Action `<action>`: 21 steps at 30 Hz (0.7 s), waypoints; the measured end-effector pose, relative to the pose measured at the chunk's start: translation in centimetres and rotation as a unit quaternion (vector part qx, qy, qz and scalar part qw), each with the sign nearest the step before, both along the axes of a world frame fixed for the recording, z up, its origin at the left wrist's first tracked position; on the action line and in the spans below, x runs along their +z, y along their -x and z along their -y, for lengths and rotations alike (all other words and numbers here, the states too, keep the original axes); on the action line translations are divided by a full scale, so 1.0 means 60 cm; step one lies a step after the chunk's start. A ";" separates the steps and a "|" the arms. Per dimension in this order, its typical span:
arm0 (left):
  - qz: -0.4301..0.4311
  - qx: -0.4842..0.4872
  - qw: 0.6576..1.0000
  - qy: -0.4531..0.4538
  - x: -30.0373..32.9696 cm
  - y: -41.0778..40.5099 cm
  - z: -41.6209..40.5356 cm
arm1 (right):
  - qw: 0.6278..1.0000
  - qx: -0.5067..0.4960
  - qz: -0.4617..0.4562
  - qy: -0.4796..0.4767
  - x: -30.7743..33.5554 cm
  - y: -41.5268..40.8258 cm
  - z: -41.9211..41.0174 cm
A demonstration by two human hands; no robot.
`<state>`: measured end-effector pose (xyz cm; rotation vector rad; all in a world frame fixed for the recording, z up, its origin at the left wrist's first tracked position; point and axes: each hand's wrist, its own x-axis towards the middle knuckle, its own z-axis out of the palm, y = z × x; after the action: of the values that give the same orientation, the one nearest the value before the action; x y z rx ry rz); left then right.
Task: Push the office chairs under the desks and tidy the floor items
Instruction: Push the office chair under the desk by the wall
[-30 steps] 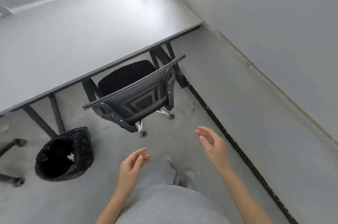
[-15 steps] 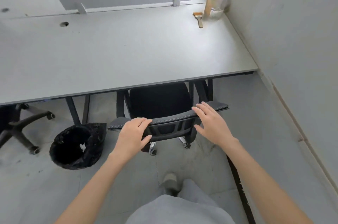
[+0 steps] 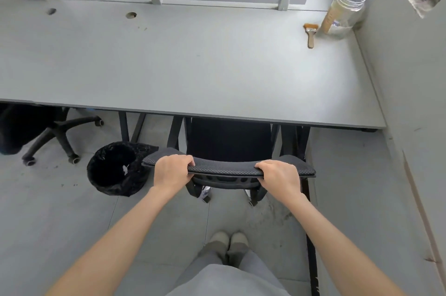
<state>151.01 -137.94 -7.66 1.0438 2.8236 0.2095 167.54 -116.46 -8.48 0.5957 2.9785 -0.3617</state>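
Head view: black mesh-backed office chair [image 3: 228,167] stands at the near edge of the long grey laminate desk [image 3: 193,66], its dark seat already partly under the top and its backrest rim just outside. On castors it should roll easily over the smooth floor, light to push, though the mesh is soft and gives; the stiff top rim of the backrest is the place to take hold. Left hand [image 3: 172,171] and right hand [image 3: 280,177] are both closed over that rim, fingers curled across the top edge, well apart. A black bag-lined waste bin [image 3: 115,167] sits on the floor touching or just beside the chair's left end and may snag. Second black swivel chair [image 3: 36,131] stands further left, half under the desk
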 end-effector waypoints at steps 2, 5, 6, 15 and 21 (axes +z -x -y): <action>0.004 0.005 1.000 0.016 0.004 0.022 -0.002 | 1.000 0.001 0.002 -0.004 -0.002 0.022 0.007; 0.023 0.019 0.999 0.044 0.015 0.067 0.000 | 1.000 -0.018 0.013 -0.006 -0.004 0.067 0.028; 0.033 0.023 0.998 0.046 0.018 0.084 0.002 | 1.000 -0.025 0.015 -0.008 -0.004 0.082 0.037; 0.007 -0.059 0.996 0.060 0.005 0.110 0.031 | 0.999 -0.038 -0.007 -0.037 0.003 0.110 0.052; 0.018 -0.176 0.982 0.058 -0.001 0.068 0.091 | 0.996 -0.075 0.028 -0.037 0.018 0.068 0.089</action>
<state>146.90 -143.39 -7.74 1.4667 2.5262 0.0270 163.46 -121.79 -7.43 0.8257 2.9116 -0.2424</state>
